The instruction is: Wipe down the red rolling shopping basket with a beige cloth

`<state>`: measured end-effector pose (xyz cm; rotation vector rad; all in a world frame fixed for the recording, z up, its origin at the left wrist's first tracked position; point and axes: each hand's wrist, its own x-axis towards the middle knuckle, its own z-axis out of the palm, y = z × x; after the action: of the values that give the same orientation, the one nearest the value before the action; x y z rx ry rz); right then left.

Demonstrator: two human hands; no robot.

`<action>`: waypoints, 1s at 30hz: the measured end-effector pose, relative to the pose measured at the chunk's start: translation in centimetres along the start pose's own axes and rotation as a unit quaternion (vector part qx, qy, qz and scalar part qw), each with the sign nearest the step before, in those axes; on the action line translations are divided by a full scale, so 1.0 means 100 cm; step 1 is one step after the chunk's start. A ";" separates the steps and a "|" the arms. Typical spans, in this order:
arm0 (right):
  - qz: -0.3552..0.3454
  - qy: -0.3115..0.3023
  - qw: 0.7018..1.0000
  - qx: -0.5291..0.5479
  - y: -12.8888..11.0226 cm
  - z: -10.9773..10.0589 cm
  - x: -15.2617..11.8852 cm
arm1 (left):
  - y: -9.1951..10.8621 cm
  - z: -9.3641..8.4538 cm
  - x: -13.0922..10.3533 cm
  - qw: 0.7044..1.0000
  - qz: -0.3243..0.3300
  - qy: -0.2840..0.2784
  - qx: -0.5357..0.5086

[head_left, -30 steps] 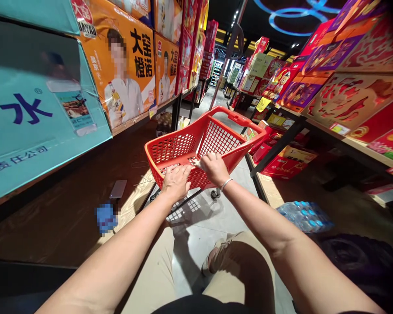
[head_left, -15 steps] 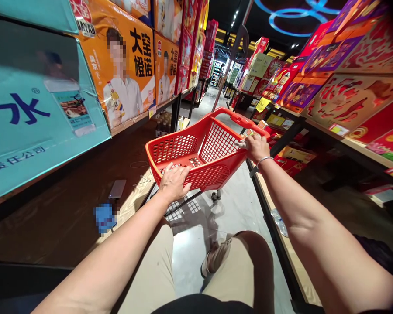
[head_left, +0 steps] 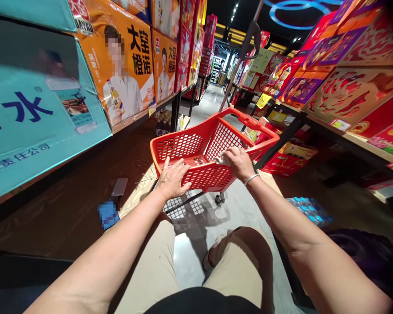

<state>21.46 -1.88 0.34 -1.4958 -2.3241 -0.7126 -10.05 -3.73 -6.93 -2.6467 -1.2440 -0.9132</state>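
A red plastic shopping cart [head_left: 212,176] stands crosswise in the aisle ahead of me, its basket showing no goods. My left hand [head_left: 173,178] rests on the near rim at the left, its fingers spread and lying over the edge. Farther right on the same rim is my right hand [head_left: 238,163], fingers closed round a crumpled greyish cloth [head_left: 222,158] that touches the rim. A bracelet circles the right wrist. The cart's handle [head_left: 249,122] is beyond my right hand, not touched by either hand.
Orange drink cartons [head_left: 118,65] and a turquoise carton [head_left: 42,109] fill the left shelf. Red and purple gift boxes [head_left: 314,56] line the right shelf. A phone [head_left: 119,186] and blue packet [head_left: 108,214] lie low left. Bottles in wrap [head_left: 309,210] sit low right.
My right hand has moved with the cloth from beside the handle leftward and nearer along the rim. The cart has shifted slightly right in view; my left hand stays on its rim.
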 end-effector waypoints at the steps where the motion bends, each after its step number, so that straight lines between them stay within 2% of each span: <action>1: 0.043 0.023 0.999 -0.011 0.013 -0.001 -0.006 | 0.000 -0.001 -0.001 1.000 -0.002 -0.003 0.001; 3: 0.116 0.070 0.991 -0.020 0.034 0.000 -0.016 | 0.001 -0.002 0.000 1.000 -0.013 -0.013 -0.001; 6: 0.136 0.102 0.985 -0.006 0.040 0.006 -0.027 | 0.011 -0.003 0.009 0.998 -0.053 -0.046 -0.003; 8: 0.123 0.112 0.986 0.014 0.023 0.013 -0.031 | 0.023 -0.003 0.019 0.995 -0.076 -0.067 0.001; 10: 0.108 0.131 0.985 0.040 -0.005 0.024 -0.032 | 0.034 0.000 0.026 0.994 -0.079 -0.080 0.008; 13: 0.074 0.144 0.983 0.083 -0.050 0.042 -0.034 | 0.044 0.007 0.030 0.996 -0.063 -0.066 0.014; 16: 0.043 0.090 0.989 0.111 -0.083 0.056 -0.036 | 0.041 0.013 0.026 0.998 -0.043 -0.042 -0.002; 19: 0.021 0.009 0.991 0.129 -0.090 0.068 -0.038 | 0.034 0.013 0.022 0.999 -0.035 -0.032 -0.020; 21: -0.004 -0.035 0.989 0.143 -0.076 0.075 -0.042 | 0.030 0.013 0.022 0.999 -0.031 -0.025 -0.028; 24: -0.019 -0.079 0.987 0.141 -0.035 0.080 -0.059 | 0.028 0.012 0.022 0.999 -0.027 -0.019 -0.033; 28: 0.062 -0.061 0.993 0.080 0.034 0.068 -0.099 | 0.028 0.015 0.022 0.999 -0.028 -0.019 -0.036; 30: 0.105 -0.026 0.993 0.054 0.055 0.058 -0.114 | 0.030 0.017 0.021 0.999 -0.026 -0.021 -0.035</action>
<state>31.37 -5.53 -8.69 -1.6940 -2.1608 -0.4907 -6.05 -3.77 -6.61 -2.7124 -1.3197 -0.9287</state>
